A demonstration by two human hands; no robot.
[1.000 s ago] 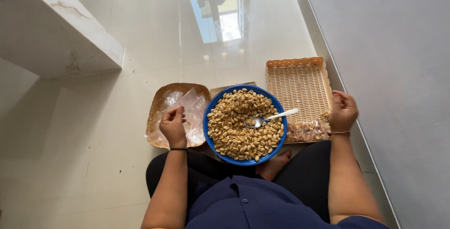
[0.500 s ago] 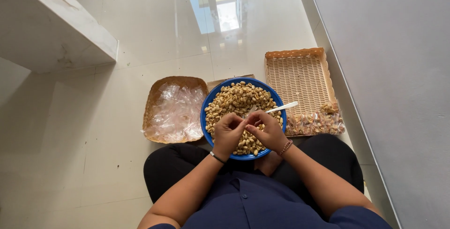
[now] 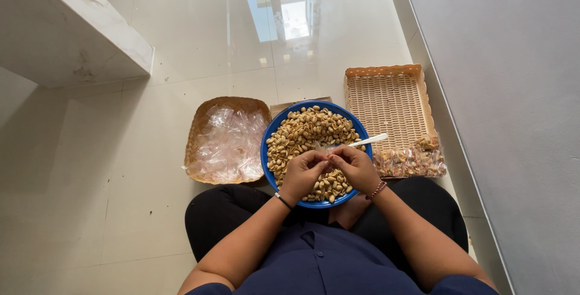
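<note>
A blue bowl [image 3: 265, 150] heaped with pale shelled nuts [image 3: 308, 129] rests in front of my crossed legs. A white spoon [image 3: 370, 140] lies in it, handle pointing right. My left hand [image 3: 304, 175] and my right hand [image 3: 354, 168] meet over the near part of the bowl. Their fingertips pinch together on a small clear bag [image 3: 329, 160] that barely shows between them. There is a dark band on my left wrist and a beaded one on my right.
A brown woven basket [image 3: 202, 120] full of empty clear bags [image 3: 226, 147] sits left of the bowl. To the right, a rectangular wicker tray [image 3: 386, 99] holds filled nut packets [image 3: 411, 161] at its near end. Grey wall at right, white ledge [image 3: 78, 35] far left.
My left hand has come off the basket of bags and my right hand off the wicker tray. Both now meet over the bowl.
</note>
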